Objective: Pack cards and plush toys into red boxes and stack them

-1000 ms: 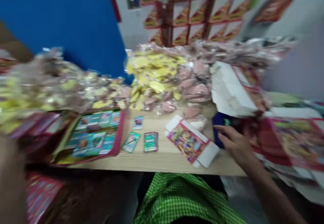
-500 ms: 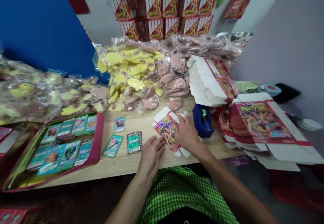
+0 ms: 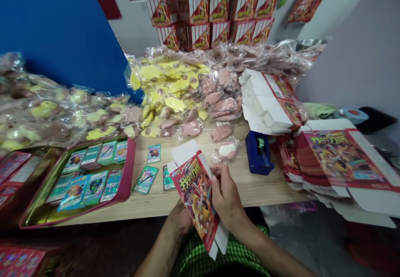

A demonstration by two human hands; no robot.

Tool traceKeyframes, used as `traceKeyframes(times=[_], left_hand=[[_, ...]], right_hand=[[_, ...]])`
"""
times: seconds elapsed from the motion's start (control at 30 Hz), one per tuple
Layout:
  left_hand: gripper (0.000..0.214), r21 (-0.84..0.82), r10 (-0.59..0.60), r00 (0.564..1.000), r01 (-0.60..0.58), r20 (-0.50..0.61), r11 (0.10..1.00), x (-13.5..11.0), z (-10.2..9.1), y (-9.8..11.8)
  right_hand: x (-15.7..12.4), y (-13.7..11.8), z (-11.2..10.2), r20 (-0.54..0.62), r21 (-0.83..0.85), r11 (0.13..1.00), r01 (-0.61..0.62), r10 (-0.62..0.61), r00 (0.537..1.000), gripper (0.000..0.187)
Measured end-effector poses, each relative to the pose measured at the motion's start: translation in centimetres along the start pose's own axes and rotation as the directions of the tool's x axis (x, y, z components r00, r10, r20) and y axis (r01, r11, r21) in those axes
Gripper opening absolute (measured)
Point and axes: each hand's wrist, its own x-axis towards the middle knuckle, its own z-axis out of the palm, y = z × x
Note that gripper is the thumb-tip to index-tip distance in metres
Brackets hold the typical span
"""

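Red printed carton point(image 3: 195, 197) gripped by the right hand point(image 3: 225, 195), fingers curled round its edge, left hand point(image 3: 180, 219) cupped behind.

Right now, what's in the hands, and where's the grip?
A printed red cardboard carton. The right hand grips its right long edge, near the middle. The left hand sits mostly hidden behind its lower left edge, apparently supporting it.

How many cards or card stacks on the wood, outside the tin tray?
3: a single card, another card below it, and a stack partly hidden by the printed carton. More may lie behind that.
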Motion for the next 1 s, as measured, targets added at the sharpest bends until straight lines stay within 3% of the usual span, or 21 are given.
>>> traceKeyframes(times=[0.1,0.23,0.3,0.37,0.47,0.53,0.63,0.8,0.87,0.93,1.0], left_hand=[[0.093,-0.033,0.006,0.997,-0.003,0.073,0.999,-0.7,-0.2,0.5],[0.079,-0.025,0.039,0.993,-0.036,0.11,0.999,-1.4,0.4,2.0],[0.068,-0.014,0.046,0.994,-0.045,0.103,0.999,-1.6,0.9,2.8],[0.057,-0.019,0.046,0.995,-0.044,0.089,0.999,-1.7,1.3,3.4],[0.053,-0.028,0.056,0.995,-0.054,0.077,0.998,-1.6,1.5,3.9],[0.05,-0.004,0.063,0.995,-0.063,0.073,0.998,-1.4,1.4,4.1],[0.042,0.05,0.058,0.996,-0.062,0.071,0.997,-0.7,1.1,4.1],[0.043,0.073,0.111,0.993,-0.108,-0.039,0.991,0.1,0.9,3.2],[0.043,0.116,0.051,0.999,-0.051,-0.004,0.992,-0.1,0.9,2.4],[0.044,0.157,-0.045,0.997,0.035,0.057,0.987,-0.4,1.0,1.5],[0.047,0.174,0.002,1.0,-0.003,0.008,0.985,-0.8,1.3,0.7]], right_hand=[[0.6,-0.1,-0.2,0.003,-0.073,0.994,0.086,-0.086,0.996,0.019],[2.4,-1.2,-2.6,0.039,-0.104,0.973,0.206,-0.203,0.978,0.031],[3.4,-1.5,-4.2,0.136,0.04,0.991,0.129,-0.133,0.982,0.041],[4.1,-1.4,-5.4,0.294,0.211,0.977,-0.035,-0.029,0.955,0.052],[4.3,-1.1,-6.3,0.549,0.357,0.897,-0.26,0.024,0.836,0.052],[4.1,-1.2,-6.3,0.602,0.405,0.86,-0.31,0.005,0.798,0.046],[3.7,-1.7,-5.9,0.595,0.438,0.842,-0.316,-0.008,0.804,0.046],[3.0,-1.5,-5.2,0.435,0.334,0.886,-0.322,0.158,0.887,0.024],[3.0,-0.7,-5.2,0.399,0.388,0.857,-0.339,0.175,0.9,0.019],[2.9,0.3,-5.3,0.384,0.458,0.813,-0.358,0.183,0.905,0.033],[2.6,0.9,-5.4,0.368,0.426,0.826,-0.369,0.215,0.905,0.058]])
